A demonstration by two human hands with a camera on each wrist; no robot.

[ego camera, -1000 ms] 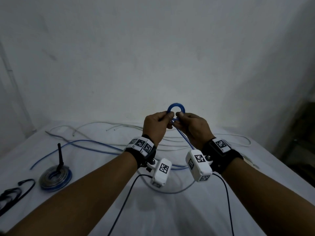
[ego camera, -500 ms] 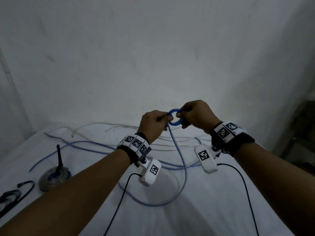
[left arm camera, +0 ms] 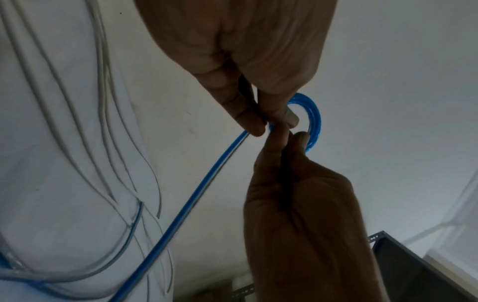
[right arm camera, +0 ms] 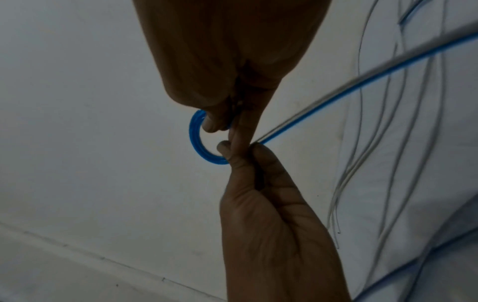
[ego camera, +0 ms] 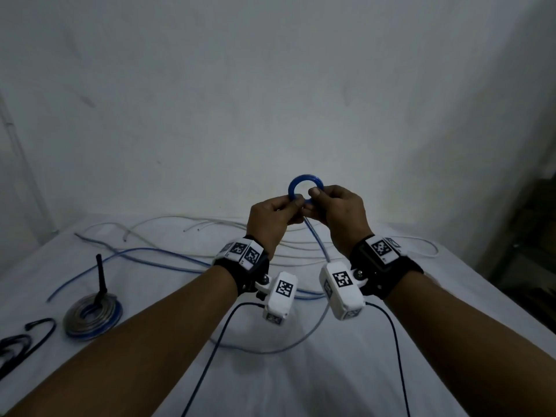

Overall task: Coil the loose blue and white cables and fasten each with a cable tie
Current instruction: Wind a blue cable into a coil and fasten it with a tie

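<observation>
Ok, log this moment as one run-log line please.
step: coiling blue cable | left hand: pinches blue coil | right hand: pinches blue coil | tail: trails to table | white cables: loose | finished coil: on table

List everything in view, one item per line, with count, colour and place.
blue coil: one, blue, held up between both hands
loose blue cable: count unclear, blue, trailing over the white surface
white cables: several, white, far side of the surface
finished coil: one, grey and blue, left, black tie upright
black ties: a few, black, far left edge
left hand: pinching the coil
right hand: pinching the coil
</observation>
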